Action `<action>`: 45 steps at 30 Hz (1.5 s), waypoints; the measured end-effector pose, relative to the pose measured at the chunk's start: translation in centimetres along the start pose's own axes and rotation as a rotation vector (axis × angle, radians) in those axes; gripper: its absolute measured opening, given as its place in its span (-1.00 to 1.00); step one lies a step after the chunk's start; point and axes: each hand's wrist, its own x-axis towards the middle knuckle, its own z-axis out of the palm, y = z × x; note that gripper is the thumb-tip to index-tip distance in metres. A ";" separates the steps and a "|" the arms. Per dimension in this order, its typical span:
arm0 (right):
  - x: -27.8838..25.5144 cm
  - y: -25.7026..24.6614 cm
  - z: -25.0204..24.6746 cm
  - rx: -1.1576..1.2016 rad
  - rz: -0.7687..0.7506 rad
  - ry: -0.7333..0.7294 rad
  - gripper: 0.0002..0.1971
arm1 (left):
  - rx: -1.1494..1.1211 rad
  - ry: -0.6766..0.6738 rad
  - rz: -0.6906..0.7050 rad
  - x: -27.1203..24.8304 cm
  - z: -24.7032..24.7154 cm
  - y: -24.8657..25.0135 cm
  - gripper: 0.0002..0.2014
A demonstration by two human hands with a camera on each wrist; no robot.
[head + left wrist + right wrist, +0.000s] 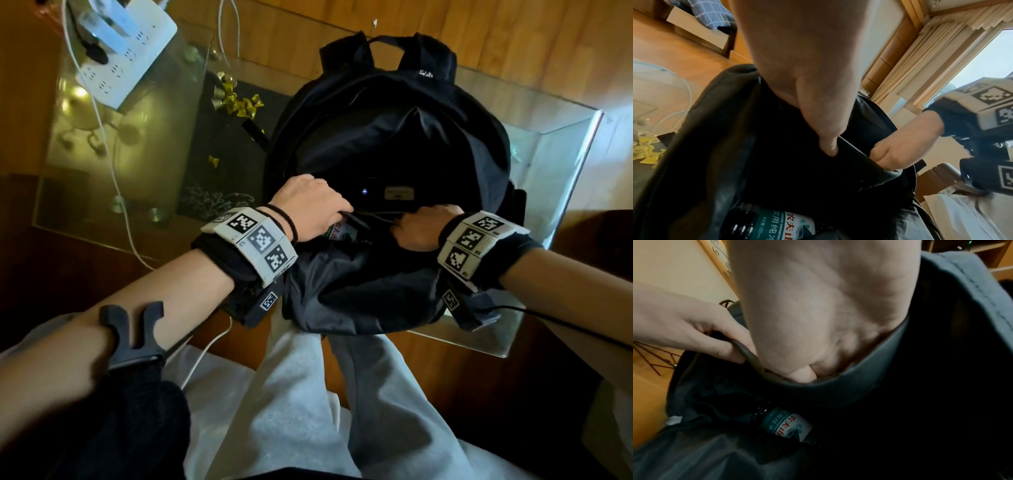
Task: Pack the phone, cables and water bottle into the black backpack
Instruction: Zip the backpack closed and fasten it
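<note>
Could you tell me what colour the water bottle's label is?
Teal and white with red characters, clearest from the left wrist: water bottle.

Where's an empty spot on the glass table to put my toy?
Bare glass lies right of the black backpack, toward the table's corner. The left side is crowded: power strip, white cable, yellow scraps.

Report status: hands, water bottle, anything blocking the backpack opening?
Both hands at the backpack mouth: left hand and right hand gripping the opening's edge. Water bottle lying inside. Phone and cables not visible. No obstruction seen.
</note>
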 end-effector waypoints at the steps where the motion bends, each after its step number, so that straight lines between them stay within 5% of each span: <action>1: 0.1 -0.1 0.3 -0.004 0.000 -0.025 -0.44 | -0.007 0.001 0.001 0.0 0.1 0.2 -0.66; 8: 0.9 -1.0 2.1 0.117 -0.107 -0.071 -0.51 | -0.014 0.053 0.019 -2.0 2.1 1.9 -0.64; 13: -2.2 -0.4 3.0 0.226 -0.219 0.342 -0.65 | 0.038 0.151 -0.003 -4.1 3.1 2.8 -0.57; 17: -4.7 -0.5 4.0 0.153 -0.237 0.390 -0.65 | 0.101 0.062 -0.031 -4.2 2.5 4.0 -0.54; 22: -6.7 -0.5 7.1 0.258 -0.276 0.622 -0.58 | 0.134 -0.054 -0.107 -4.5 2.0 5.7 -0.51; 33: -8.8 0.8 11.6 0.494 -0.241 0.686 -0.44 | 0.170 -0.281 -0.229 -3.7 -0.4 9.1 -0.48; 45: -7.7 0.3 15.8 0.824 -0.198 0.799 -0.42 | 0.255 -0.033 -0.202 0.1 2.5 12.6 -0.65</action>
